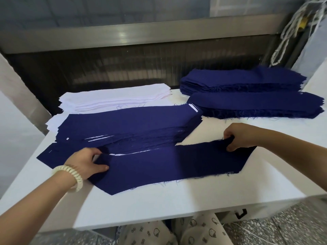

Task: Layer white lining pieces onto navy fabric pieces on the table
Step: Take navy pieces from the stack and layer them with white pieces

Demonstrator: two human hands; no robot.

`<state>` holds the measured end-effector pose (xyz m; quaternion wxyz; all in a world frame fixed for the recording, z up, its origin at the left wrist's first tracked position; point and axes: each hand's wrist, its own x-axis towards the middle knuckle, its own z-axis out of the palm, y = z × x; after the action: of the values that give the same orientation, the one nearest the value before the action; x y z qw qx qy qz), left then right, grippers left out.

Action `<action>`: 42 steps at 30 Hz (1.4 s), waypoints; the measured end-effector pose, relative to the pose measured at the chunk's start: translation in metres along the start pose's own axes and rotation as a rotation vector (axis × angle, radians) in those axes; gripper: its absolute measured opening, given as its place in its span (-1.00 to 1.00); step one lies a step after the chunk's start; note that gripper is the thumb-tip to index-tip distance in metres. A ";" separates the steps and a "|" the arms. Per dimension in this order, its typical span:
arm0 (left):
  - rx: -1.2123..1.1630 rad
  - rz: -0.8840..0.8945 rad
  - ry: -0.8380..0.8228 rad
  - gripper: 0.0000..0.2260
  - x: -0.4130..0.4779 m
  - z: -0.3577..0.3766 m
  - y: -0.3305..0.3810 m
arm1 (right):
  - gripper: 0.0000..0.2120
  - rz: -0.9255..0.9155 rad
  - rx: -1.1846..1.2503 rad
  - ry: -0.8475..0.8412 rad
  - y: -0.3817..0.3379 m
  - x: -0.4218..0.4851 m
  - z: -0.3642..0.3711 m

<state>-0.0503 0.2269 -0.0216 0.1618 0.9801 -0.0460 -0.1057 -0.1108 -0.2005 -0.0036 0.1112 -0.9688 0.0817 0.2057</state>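
Head view, hands first: my left hand [86,161] pinches the left end of a long navy piece [168,165], thumb lying on top and fingers curled at its far edge. A pale beaded bracelet [69,177] sits on that wrist. My right hand [237,137] grips the same piece at its far right corner, fingers curled round a small bunch of cloth. The navy piece lies spread between both hands on the white table [177,202], near the front edge, with its frayed lower edge toward me. Its far edge overlaps a layered pile [127,124] of navy pieces, where thin slivers of white show between the layers. Behind that pile, at the left rear of the table, lies the white lining stack [115,98]. At the right rear sit the nearer navy stack [256,105] and the farther navy stack [244,80], close together; whether they touch I cannot tell. A metal rail [141,36] runs behind the table, and pale cords [290,32] hang at the upper right. Patterned trouser legs [194,230] show below the table's front edge.
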 end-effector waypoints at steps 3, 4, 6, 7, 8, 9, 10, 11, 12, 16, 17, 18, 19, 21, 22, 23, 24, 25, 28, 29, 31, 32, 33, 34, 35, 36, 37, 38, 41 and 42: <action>-0.294 0.014 0.035 -0.88 -0.003 0.000 -0.002 | -0.84 -0.009 0.085 0.023 0.004 -0.002 -0.002; -0.466 -0.013 0.037 -0.93 -0.005 -0.001 -0.002 | -0.85 -0.015 0.112 0.030 0.005 -0.002 -0.004; -0.839 -0.091 -0.006 -0.96 -0.009 -0.006 -0.002 | -0.84 -0.036 0.158 0.043 0.006 -0.003 -0.010; -0.986 -0.127 -0.040 -0.93 -0.010 -0.009 -0.002 | -0.84 -0.051 0.179 0.052 0.007 -0.003 -0.014; -1.086 -0.152 -0.066 -0.90 -0.009 -0.011 -0.004 | -0.84 -0.069 0.206 0.059 0.006 -0.001 -0.018; -1.152 -0.166 -0.081 -0.87 -0.007 -0.015 -0.005 | -0.85 -0.087 0.241 0.068 0.005 0.001 -0.023; -1.202 -0.171 -0.082 -0.83 -0.004 -0.018 -0.007 | -0.86 -0.107 0.284 0.078 0.003 0.004 -0.028; -1.250 -0.174 -0.074 -0.78 0.000 -0.020 -0.009 | -0.87 -0.125 0.331 0.093 0.001 0.007 -0.032; -1.299 -0.180 -0.058 -0.75 0.005 -0.023 -0.011 | -0.87 -0.140 0.375 0.116 -0.003 0.012 -0.036; -1.528 -0.259 0.081 -0.76 0.029 -0.028 -0.017 | -0.84 -0.130 0.475 0.224 -0.024 0.041 -0.049; -1.561 -0.288 0.118 -0.71 0.035 -0.029 -0.018 | -0.85 -0.132 0.487 0.234 -0.030 0.048 -0.050; -1.578 -0.316 0.158 -0.66 0.042 -0.030 -0.021 | -0.86 -0.137 0.504 0.240 -0.035 0.056 -0.052; -1.583 -0.339 0.191 -0.64 0.048 -0.032 -0.023 | -0.86 -0.139 0.527 0.246 -0.040 0.063 -0.053; -1.564 -0.353 0.239 -0.71 0.058 -0.035 -0.026 | -0.86 -0.136 0.559 0.257 -0.049 0.077 -0.055; -1.544 -0.359 0.270 -0.77 0.063 -0.037 -0.027 | -0.86 -0.134 0.563 0.261 -0.053 0.083 -0.055; -1.523 -0.364 0.306 -0.80 0.067 -0.040 -0.029 | -0.87 -0.131 0.569 0.259 -0.057 0.088 -0.055; -1.506 -0.368 0.348 -0.78 0.071 -0.042 -0.029 | -0.87 -0.128 0.575 0.255 -0.059 0.093 -0.055; -1.495 -0.375 0.395 -0.72 0.075 -0.045 -0.031 | -0.87 -0.126 0.580 0.254 -0.062 0.098 -0.055; -1.430 -0.378 0.517 -0.60 0.086 -0.051 -0.031 | -0.85 -0.126 0.593 0.291 -0.068 0.109 -0.054; -1.392 -0.379 0.543 -0.60 0.089 -0.051 -0.030 | -0.83 -0.126 0.603 0.307 -0.070 0.113 -0.054; -1.340 -0.389 0.564 -0.62 0.096 -0.050 -0.029 | -0.75 -0.124 0.603 0.332 -0.074 0.120 -0.053; -1.320 -0.401 0.561 -0.61 0.099 -0.048 -0.030 | -0.71 -0.119 0.591 0.342 -0.075 0.123 -0.052; -1.301 -0.417 0.549 -0.58 0.102 -0.047 -0.032 | -0.69 -0.111 0.577 0.348 -0.077 0.126 -0.051; -1.277 -0.440 0.536 -0.55 0.105 -0.045 -0.035 | -0.68 -0.104 0.562 0.350 -0.078 0.128 -0.050; -1.248 -0.464 0.533 -0.53 0.108 -0.042 -0.038 | -0.67 -0.099 0.545 0.347 -0.078 0.131 -0.049; -1.216 -0.478 0.543 -0.51 0.109 -0.039 -0.041 | -0.66 -0.097 0.528 0.344 -0.078 0.134 -0.047; -1.180 -0.479 0.563 -0.51 0.111 -0.036 -0.044 | -0.64 -0.100 0.514 0.344 -0.077 0.136 -0.045; -1.136 -0.471 0.584 -0.51 0.111 -0.034 -0.046 | -0.62 -0.105 0.504 0.346 -0.076 0.138 -0.044; -1.026 -0.463 0.634 -0.51 0.111 -0.028 -0.049 | -0.54 -0.115 0.490 0.364 -0.074 0.140 -0.040; -1.006 -0.462 0.650 -0.51 0.110 -0.027 -0.048 | -0.52 -0.116 0.486 0.373 -0.073 0.140 -0.040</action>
<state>0.0657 0.2668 -0.0339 0.5805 0.7512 0.2729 0.1558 0.0457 -0.1557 -0.0134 0.3340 -0.9380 0.0923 -0.0081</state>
